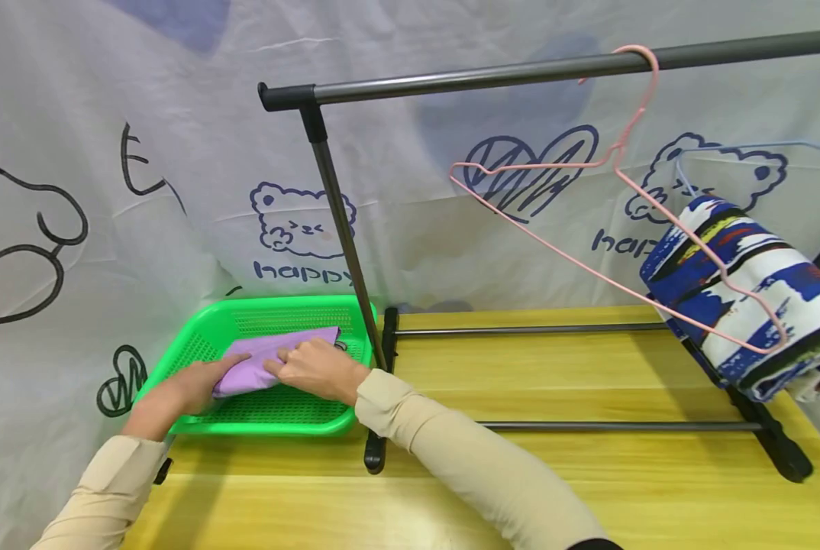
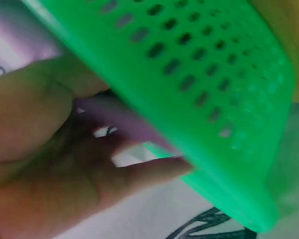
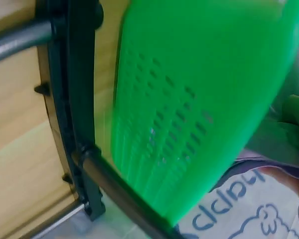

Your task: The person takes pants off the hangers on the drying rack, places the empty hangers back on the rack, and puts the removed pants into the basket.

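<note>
A folded piece of purple cloth (image 1: 262, 360) is in the green plastic basket (image 1: 266, 425), which has perforated sides. My left hand (image 1: 193, 386) grips the cloth's left end, and in the left wrist view its thumb and fingers lie on either side of the purple fabric. On the right part of the cloth, my right hand (image 1: 317, 368) holds on with curled fingers. The right wrist view shows only a bit of that hand at its right edge, with a purple fold (image 3: 269, 164) beside it. A small dark loop (image 1: 341, 345) pokes out near the cloth's right end.
A dark metal clothes rack (image 1: 472, 82) stands on the wooden table (image 1: 437, 496), its left post right beside the basket. From its bar hang a pink hanger (image 1: 561, 252) and a blue hanger (image 1: 747, 147) with patterned fabric (image 1: 747, 298). A printed curtain (image 1: 396, 229) backs everything.
</note>
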Motion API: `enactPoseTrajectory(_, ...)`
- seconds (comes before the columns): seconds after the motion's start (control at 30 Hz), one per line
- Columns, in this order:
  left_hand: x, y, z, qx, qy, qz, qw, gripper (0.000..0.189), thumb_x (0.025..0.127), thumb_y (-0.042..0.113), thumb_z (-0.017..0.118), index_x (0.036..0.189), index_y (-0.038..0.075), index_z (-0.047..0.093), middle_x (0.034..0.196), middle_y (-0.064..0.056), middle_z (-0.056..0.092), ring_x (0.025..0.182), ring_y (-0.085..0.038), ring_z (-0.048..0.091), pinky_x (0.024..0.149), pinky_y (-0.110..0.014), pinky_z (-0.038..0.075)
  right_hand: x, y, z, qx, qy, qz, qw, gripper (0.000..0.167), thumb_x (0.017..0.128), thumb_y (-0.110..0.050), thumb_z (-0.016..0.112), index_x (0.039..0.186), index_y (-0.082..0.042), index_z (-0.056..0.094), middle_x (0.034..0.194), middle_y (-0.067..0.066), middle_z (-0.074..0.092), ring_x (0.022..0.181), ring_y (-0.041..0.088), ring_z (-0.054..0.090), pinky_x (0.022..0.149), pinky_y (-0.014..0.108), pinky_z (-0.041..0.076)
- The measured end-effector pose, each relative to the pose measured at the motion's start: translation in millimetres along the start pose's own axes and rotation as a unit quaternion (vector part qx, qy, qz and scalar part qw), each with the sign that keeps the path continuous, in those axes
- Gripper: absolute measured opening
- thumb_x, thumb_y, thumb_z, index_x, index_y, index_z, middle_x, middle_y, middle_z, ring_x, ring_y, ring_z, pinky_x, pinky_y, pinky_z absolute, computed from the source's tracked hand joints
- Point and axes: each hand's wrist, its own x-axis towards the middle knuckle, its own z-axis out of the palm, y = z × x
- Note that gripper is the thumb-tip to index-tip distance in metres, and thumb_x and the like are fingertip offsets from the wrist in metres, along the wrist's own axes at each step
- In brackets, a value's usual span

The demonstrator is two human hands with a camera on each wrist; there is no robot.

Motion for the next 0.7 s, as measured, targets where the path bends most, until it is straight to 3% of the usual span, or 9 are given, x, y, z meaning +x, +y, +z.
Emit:
enactPoseTrajectory(0.1, -4.3, 1.6, -5.6, -0.019, -0.076, -0.033, 0.9964, 0.075, 0.082, -0.012, 0.066, 0.152, -0.002, 0.039, 0.122, -0.038, 0.056, 0.089, -0.037, 0.057, 0.074, -0.048, 0.052, 1.5, -7, 0, 0.040, -0.026, -0.009, 0.9988, 0.024, 0.106, -0.015, 0.055, 0.121, -0.020, 0.074, 0.097, -0.008, 0.075, 0.075, 0.004, 0.067, 0.065, 0.013, 0.053)
enactPoseTrajectory(0.17, -6.9, 2.1, -9.3, -0.028, -0.100, -0.043, 0.9937, 0.077, 0.079, -0.011, 0.066, 0.152, -0.003, 0.040, 0.126, -0.040, 0.053, 0.089, -0.037, 0.054, 0.074, -0.047, 0.050, 1.7, -10, 0, 0.080, -0.051, -0.007, 0.9955, 0.023, 0.105, -0.013, 0.058, 0.117, -0.022, 0.076, 0.095, -0.009, 0.075, 0.074, 0.003, 0.065, 0.065, 0.013, 0.051)
enactPoseTrajectory(0.33, -12.0, 0.8, -12.0, -0.026, -0.098, -0.030, 0.9944, 0.071, 0.081, 0.002, 0.074, 0.147, -0.005, 0.047, 0.135, -0.041, 0.050, 0.104, -0.043, 0.056, 0.091, -0.061, 0.049, 2.6, -12, -2, 0.194, -0.110, 0.010, 0.9748, 0.019, 0.097, -0.007, 0.069, 0.108, -0.020, 0.077, 0.095, -0.010, 0.073, 0.072, 0.003, 0.059, 0.069, 0.011, 0.048)
enactPoseTrajectory(0.47, -15.4, -2.6, -10.6, -0.033, -0.090, -0.023, 0.9952, 0.067, 0.087, 0.017, 0.079, 0.144, -0.005, 0.052, 0.136, -0.041, 0.051, 0.122, -0.056, 0.052, 0.100, -0.069, 0.043, 3.0, -13, -4, 0.269, -0.143, 0.017, 0.9523, 0.021, 0.095, -0.010, 0.073, 0.114, -0.018, 0.077, 0.103, -0.009, 0.073, 0.079, 0.004, 0.059, 0.075, 0.012, 0.048)
enactPoseTrajectory(0.57, -16.7, -2.9, -7.8, -0.050, -0.085, -0.026, 0.9948, 0.067, 0.093, 0.032, 0.076, 0.143, -0.007, 0.053, 0.139, -0.042, 0.048, 0.127, -0.062, 0.045, 0.101, -0.071, 0.040, 1.9, -14, -5, 0.306, -0.171, 0.031, 0.9361, 0.030, 0.098, -0.017, 0.072, 0.127, -0.017, 0.074, 0.119, -0.009, 0.072, 0.097, 0.003, 0.064, 0.086, 0.013, 0.048)
enactPoseTrajectory(0.7, -13.1, 1.7, 0.4, -0.062, -0.086, -0.037, 0.9936, 0.073, 0.098, 0.042, 0.067, 0.147, -0.007, 0.047, 0.146, -0.047, 0.034, 0.130, -0.068, 0.037, 0.104, -0.075, 0.034, -3.7, -15, -5, 0.331, -0.205, 0.048, 0.9198, 0.037, 0.102, -0.023, 0.066, 0.138, -0.016, 0.067, 0.135, -0.008, 0.067, 0.120, 0.005, 0.062, 0.102, 0.015, 0.045)
